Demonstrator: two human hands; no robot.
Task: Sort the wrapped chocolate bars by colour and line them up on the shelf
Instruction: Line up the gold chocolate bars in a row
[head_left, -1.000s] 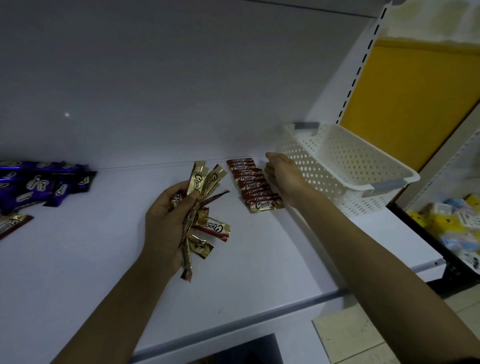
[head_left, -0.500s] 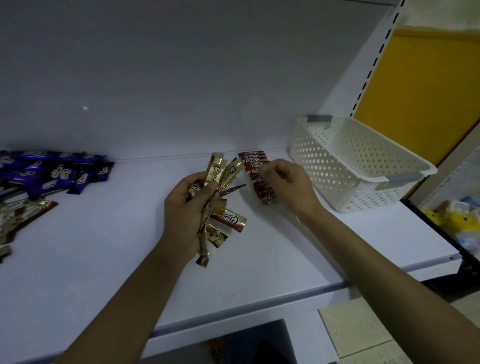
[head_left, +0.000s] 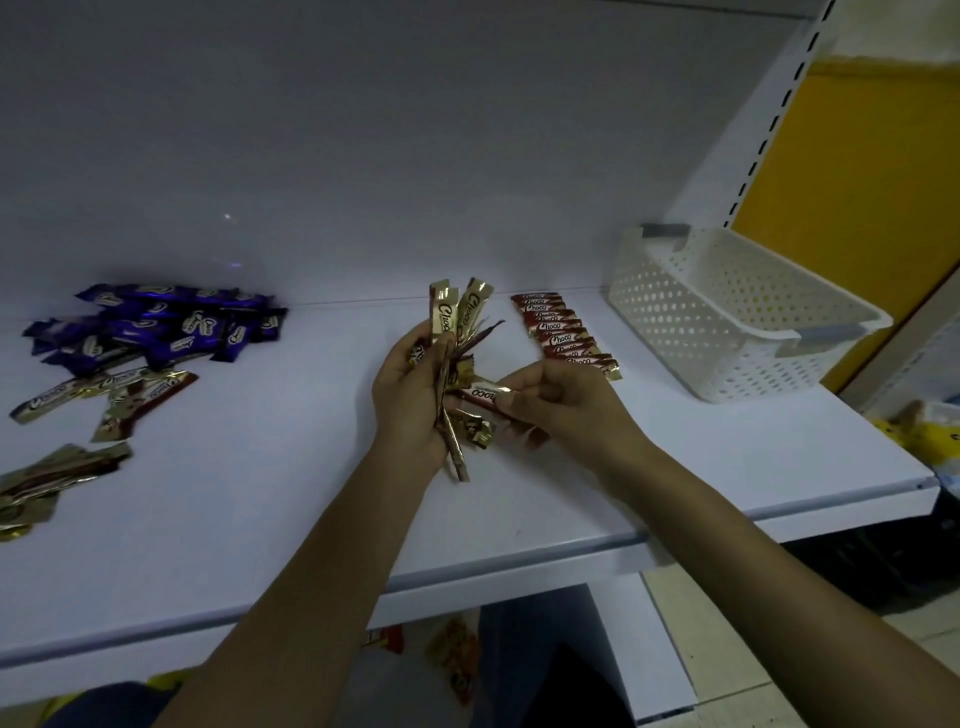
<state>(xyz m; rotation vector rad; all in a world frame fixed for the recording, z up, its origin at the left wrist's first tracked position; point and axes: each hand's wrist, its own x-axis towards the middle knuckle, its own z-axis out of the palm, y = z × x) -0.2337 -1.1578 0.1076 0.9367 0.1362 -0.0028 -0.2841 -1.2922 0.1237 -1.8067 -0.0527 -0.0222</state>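
Back from the neat row of red wrapped bars (head_left: 563, 335), the right hand (head_left: 566, 400) has come over to the left hand (head_left: 410, 395). Its thumb and fingers pinch one red wrapped chocolate bar (head_left: 478, 393), right beside the bunch. The left hand is curled tight round a fanned bunch of shiny gold and brown wrapped bars (head_left: 457, 322), above the flat white shelf (head_left: 260, 519). The red row lies on the shelf behind the right hand, near a white plastic basket with holes (head_left: 727, 312). Far left sit a pile of purple wrapped bars (head_left: 161, 325) and some loose gold ones (head_left: 104, 389).
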